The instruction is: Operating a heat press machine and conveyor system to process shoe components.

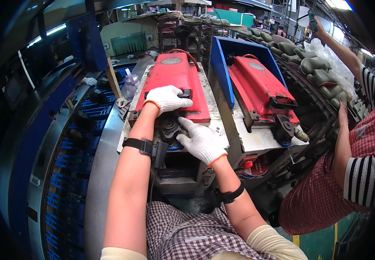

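My left hand (169,99), in a white knit glove with an orange cuff, is closed over the black handle (186,93) on top of a red machine cover (169,76). Its fingers curl over the handle and hide most of it. Lower and to the right, my right hand (202,141), gloved the same way, has thumb and forefinger apart. Their tips are close beside a dark rounded part (169,128) with a round centre at the machine's front; whether they touch it I cannot tell.
A second red-covered machine (257,80) with a blue guard (218,65) stands right. Beyond it a co-worker in a checked apron (315,195) reaches toward a rack of olive-green boots (313,65). At left are a lilac bottle (131,82) and a conveyor with blue supports (59,195).
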The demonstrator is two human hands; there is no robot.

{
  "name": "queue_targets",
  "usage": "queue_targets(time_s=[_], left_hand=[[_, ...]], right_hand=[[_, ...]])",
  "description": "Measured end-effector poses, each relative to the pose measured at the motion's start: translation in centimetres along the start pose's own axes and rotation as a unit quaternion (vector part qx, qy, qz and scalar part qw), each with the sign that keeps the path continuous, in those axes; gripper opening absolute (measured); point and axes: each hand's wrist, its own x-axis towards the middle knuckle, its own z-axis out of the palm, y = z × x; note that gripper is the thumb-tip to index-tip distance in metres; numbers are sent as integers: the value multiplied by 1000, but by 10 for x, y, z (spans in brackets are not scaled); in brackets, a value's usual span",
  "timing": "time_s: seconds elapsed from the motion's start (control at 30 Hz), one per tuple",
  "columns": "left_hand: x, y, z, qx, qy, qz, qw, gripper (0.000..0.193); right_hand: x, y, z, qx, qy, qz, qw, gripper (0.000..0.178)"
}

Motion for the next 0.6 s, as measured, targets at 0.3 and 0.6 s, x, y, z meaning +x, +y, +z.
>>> queue_targets(time_s=[0.3,0.6], left_hand=[[-11,4,-1,-20,21,16,999,59],[7,1,-17,-119,-87,69,987,56]], right_hand=[[-6,1,-3,235,-49,-18,970,57],[-21,-36,27,497,-135,85,853,58]])
